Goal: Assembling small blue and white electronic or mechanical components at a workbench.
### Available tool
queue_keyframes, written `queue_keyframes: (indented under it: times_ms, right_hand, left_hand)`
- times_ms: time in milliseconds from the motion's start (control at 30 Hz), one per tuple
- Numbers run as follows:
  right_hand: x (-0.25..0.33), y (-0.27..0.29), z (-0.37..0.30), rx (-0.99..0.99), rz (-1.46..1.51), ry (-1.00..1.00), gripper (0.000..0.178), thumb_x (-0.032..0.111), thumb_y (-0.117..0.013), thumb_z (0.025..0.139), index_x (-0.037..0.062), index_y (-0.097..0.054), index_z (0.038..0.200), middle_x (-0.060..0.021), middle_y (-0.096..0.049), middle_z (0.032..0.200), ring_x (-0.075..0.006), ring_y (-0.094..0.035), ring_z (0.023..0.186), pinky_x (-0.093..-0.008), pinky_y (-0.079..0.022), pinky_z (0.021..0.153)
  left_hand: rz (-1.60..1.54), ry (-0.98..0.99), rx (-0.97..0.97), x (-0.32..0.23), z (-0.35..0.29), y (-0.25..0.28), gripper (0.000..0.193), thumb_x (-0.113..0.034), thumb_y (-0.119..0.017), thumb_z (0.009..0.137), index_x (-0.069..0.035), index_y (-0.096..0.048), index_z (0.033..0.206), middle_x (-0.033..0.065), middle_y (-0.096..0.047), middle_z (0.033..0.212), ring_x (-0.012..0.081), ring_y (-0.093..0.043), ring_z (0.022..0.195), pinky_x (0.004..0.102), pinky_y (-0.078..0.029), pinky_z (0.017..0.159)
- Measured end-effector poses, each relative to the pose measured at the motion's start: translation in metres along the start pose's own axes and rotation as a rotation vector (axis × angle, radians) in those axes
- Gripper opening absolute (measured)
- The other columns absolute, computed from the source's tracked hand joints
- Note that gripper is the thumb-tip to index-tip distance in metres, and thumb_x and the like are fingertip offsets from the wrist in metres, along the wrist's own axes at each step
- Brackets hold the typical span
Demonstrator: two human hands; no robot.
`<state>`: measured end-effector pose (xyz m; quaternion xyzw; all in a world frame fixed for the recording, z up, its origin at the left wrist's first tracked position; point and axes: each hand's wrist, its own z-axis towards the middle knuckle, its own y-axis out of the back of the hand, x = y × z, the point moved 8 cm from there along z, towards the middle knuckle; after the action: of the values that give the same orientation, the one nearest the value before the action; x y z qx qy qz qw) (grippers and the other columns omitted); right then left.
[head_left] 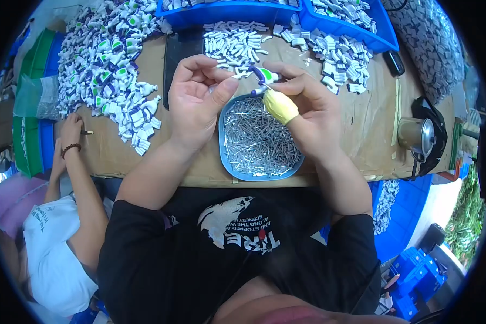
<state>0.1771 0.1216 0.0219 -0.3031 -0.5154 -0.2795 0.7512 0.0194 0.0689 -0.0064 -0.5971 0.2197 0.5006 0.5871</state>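
My right hand [308, 110] pinches a small white, purple and green plastic part [264, 75] with a thin metal pin at its lower end, just above a blue dish [232, 167] filled with several metal pins. A yellow wrap [279, 106] covers my right thumb. My left hand [200, 100] is half curled right beside the part, thumb tip close to it, and whether it touches is unclear.
A heap of assembled white-purple-green parts [110, 65] lies at the left, with small white pieces [235, 43] and more white pieces [340, 54] behind. Blue bins [286, 12] stand at the back. Another person's hand [71, 129] rests on the table's left edge. A metal cup [416, 135] is at the right.
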Motion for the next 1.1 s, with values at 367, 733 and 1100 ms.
queue_keyframes:
  times_ms: [367, 733, 1100]
  right_hand:
    - [0.0, -0.001, -0.001, -0.04, -0.193, 0.017, 0.016, -0.003, -0.065, 0.082, -0.0047, -0.063, 0.098, -0.0201, -0.056, 0.121, -0.0214, -0.058, 0.107, -0.0293, -0.047, 0.087]
    - [0.008, -0.001, 0.001, -0.055, -0.466, 0.14, 0.021, -0.005, -0.069, 0.077, -0.0043, -0.064, 0.097, -0.0206, -0.058, 0.116, -0.0241, -0.058, 0.108, -0.0324, -0.046, 0.091]
    - [0.013, -0.005, -0.001, -0.022, -0.413, 0.182, 0.022, -0.003, -0.07, 0.077, -0.003, -0.064, 0.098, -0.021, -0.058, 0.115, -0.0255, -0.058, 0.108, -0.0333, -0.045, 0.091]
  left_hand:
    - [-0.027, 0.103, 0.037, 0.009, -0.002, -0.005, 0.032, 0.004, -0.067, 0.082, -0.004, -0.047, 0.106, 0.0086, -0.061, 0.095, 0.0108, -0.056, 0.082, 0.0242, -0.045, 0.075]
    - [-0.159, 0.211, 0.065, 0.013, -0.003, -0.007, 0.026, 0.0, -0.07, 0.082, -0.004, -0.049, 0.097, 0.0074, -0.061, 0.089, 0.0081, -0.056, 0.074, 0.0206, -0.047, 0.067]
    - [-0.013, 0.128, -0.002, 0.008, -0.001, -0.004, 0.021, 0.002, -0.064, 0.085, -0.007, -0.048, 0.096, 0.0061, -0.059, 0.087, 0.0098, -0.051, 0.066, 0.0232, -0.041, 0.06]
